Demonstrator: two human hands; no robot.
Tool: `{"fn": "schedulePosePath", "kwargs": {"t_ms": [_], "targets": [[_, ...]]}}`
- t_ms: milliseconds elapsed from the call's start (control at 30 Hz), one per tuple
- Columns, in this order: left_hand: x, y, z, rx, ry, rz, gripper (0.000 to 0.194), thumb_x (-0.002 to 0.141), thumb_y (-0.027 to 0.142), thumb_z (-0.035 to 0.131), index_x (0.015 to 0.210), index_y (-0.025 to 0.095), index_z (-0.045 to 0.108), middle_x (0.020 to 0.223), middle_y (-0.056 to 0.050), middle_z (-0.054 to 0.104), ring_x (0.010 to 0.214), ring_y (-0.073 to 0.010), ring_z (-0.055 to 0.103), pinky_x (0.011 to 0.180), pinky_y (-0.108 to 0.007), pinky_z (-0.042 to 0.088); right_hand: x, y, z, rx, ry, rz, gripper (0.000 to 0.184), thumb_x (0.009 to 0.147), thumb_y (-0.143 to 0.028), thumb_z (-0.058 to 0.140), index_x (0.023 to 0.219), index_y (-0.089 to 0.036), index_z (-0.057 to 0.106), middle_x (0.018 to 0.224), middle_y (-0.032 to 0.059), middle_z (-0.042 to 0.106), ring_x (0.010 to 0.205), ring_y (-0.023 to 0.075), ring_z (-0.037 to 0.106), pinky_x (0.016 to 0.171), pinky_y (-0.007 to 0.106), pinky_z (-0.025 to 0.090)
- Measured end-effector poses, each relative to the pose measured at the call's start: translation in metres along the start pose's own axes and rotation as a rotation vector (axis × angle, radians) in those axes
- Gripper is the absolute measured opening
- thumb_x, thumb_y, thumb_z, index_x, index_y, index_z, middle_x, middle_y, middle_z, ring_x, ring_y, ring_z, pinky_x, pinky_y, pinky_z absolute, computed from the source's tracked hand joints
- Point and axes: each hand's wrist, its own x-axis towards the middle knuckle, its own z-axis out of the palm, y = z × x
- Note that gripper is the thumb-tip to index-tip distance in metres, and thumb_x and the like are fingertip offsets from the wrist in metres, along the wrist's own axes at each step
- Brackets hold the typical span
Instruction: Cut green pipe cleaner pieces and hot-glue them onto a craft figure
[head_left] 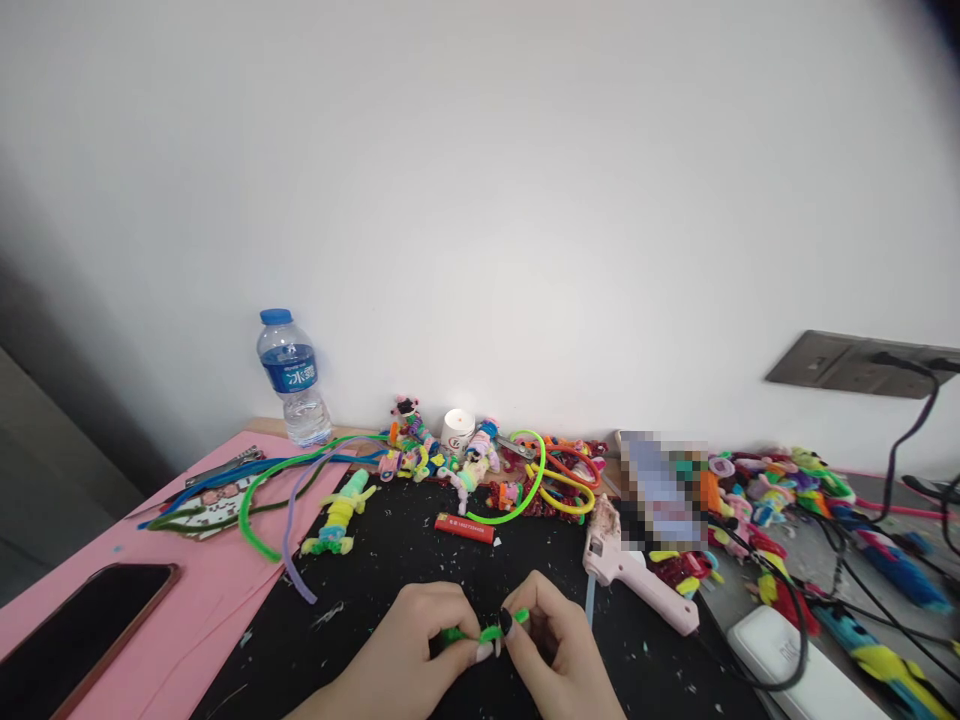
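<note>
A short piece of bright green pipe cleaner point(491, 634) stretches between my two hands, low over a black mat point(405, 560). My left hand point(420, 645) pinches its left part between thumb and fingers. With thumb and forefinger, my right hand point(551, 640) grips the other end, which pokes out a little beyond the fingertips. Just past my hands lies a red lighter point(464, 528). A pipe-cleaner figure in yellow, green and blue point(341, 515) rests on the mat to the left. Right of my hands sits a pale pink glue gun point(637, 575) with a glue stick in it.
A water bottle point(294, 375) leans against the wall. Loose pipe cleaners point(259, 540) and a phone point(86, 635) lie on pink paper point(202, 640) at left. Small figures point(480, 465) crowd the back. At right are a blurred screen point(664, 490), cables, a white power bank point(795, 665) and more figures point(772, 490).
</note>
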Motion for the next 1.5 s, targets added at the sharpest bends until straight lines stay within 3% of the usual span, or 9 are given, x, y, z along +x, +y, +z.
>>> {"fn": "schedulePosePath", "kwargs": {"t_ms": [233,367,467,567,733,900,1133,1333,1500], "targets": [[0.001,-0.001,-0.006,-0.083,0.121,-0.013,0.018,0.079,0.019,0.057,0.063,0.014,0.064,0.064,0.001,0.057,0.063,-0.0126,0.053,0.06,-0.02,0.038,0.001,-0.001,-0.004,-0.035,-0.099,0.039,0.022,0.085,-0.029,0.042,0.065,-0.019,0.04,0.054,-0.006,0.038,0.049,0.0097,0.035,0.047,0.021,0.027],[0.002,-0.002,-0.01,-0.098,0.053,0.069,0.014,0.08,0.018,0.057,0.081,0.02,0.071,0.076,-0.002,0.065,0.072,-0.0152,0.057,0.068,-0.021,0.042,0.001,-0.001,-0.004,-0.04,-0.085,0.028,0.023,0.086,-0.03,0.041,0.066,-0.02,0.04,0.055,-0.0059,0.037,0.05,0.01,0.034,0.047,0.022,0.025],[0.002,-0.004,-0.013,-0.057,0.023,0.15,0.025,0.081,0.015,0.056,0.099,0.027,0.069,0.089,-0.002,0.066,0.083,-0.0162,0.058,0.075,-0.022,0.042,0.002,-0.001,-0.004,-0.043,-0.073,0.038,0.023,0.086,-0.031,0.041,0.066,-0.02,0.039,0.055,-0.0061,0.036,0.05,0.01,0.034,0.047,0.022,0.024],[0.002,-0.006,-0.014,-0.01,0.015,0.184,0.031,0.083,0.014,0.054,0.107,0.029,0.065,0.088,-0.002,0.066,0.082,-0.0157,0.057,0.073,-0.022,0.042,0.003,-0.001,-0.004,-0.053,-0.062,0.049,0.023,0.086,-0.031,0.04,0.066,-0.02,0.039,0.055,-0.0062,0.035,0.05,0.0101,0.033,0.047,0.022,0.024],[0.0,-0.009,-0.009,-0.015,0.027,0.062,0.031,0.077,0.013,0.061,0.103,0.027,0.067,0.08,0.0,0.067,0.076,-0.0152,0.059,0.071,-0.022,0.043,0.003,0.0,-0.003,-0.066,-0.091,0.046,0.023,0.087,-0.031,0.039,0.067,-0.02,0.039,0.055,-0.006,0.036,0.05,0.0103,0.035,0.047,0.022,0.025],[-0.003,-0.007,-0.006,-0.055,0.097,-0.065,0.028,0.073,0.017,0.065,0.097,0.03,0.068,0.079,0.003,0.069,0.085,-0.0174,0.06,0.08,-0.024,0.041,0.002,0.002,-0.002,-0.063,-0.129,0.045,0.023,0.087,-0.031,0.039,0.067,-0.02,0.04,0.055,-0.0061,0.037,0.049,0.0099,0.035,0.046,0.022,0.025],[0.0,-0.004,-0.006,-0.194,0.11,-0.021,0.016,0.077,0.019,0.062,0.086,0.026,0.073,0.074,0.001,0.07,0.071,-0.0143,0.063,0.068,-0.02,0.045,0.002,0.002,-0.002,-0.106,-0.16,0.033,0.025,0.087,-0.033,0.04,0.067,-0.019,0.042,0.055,-0.0057,0.037,0.051,0.0102,0.036,0.048,0.022,0.026],[0.0,-0.005,-0.005,-0.183,0.107,-0.117,0.015,0.068,0.022,0.069,0.082,0.025,0.074,0.078,0.0,0.073,0.076,-0.0179,0.064,0.074,-0.024,0.046,0.003,0.003,-0.002,-0.082,-0.14,0.034,0.025,0.087,-0.033,0.04,0.067,-0.019,0.042,0.054,-0.0063,0.036,0.05,0.0098,0.036,0.047,0.021,0.026],[0.001,-0.007,-0.004,-0.266,0.128,-0.12,0.017,0.07,0.019,0.066,0.086,0.02,0.072,0.075,-0.001,0.071,0.073,-0.0177,0.063,0.072,-0.025,0.047,0.003,0.002,-0.002,-0.089,-0.123,0.046,0.024,0.087,-0.032,0.041,0.067,-0.018,0.043,0.054,-0.006,0.037,0.05,0.0099,0.036,0.047,0.021,0.026]]}}
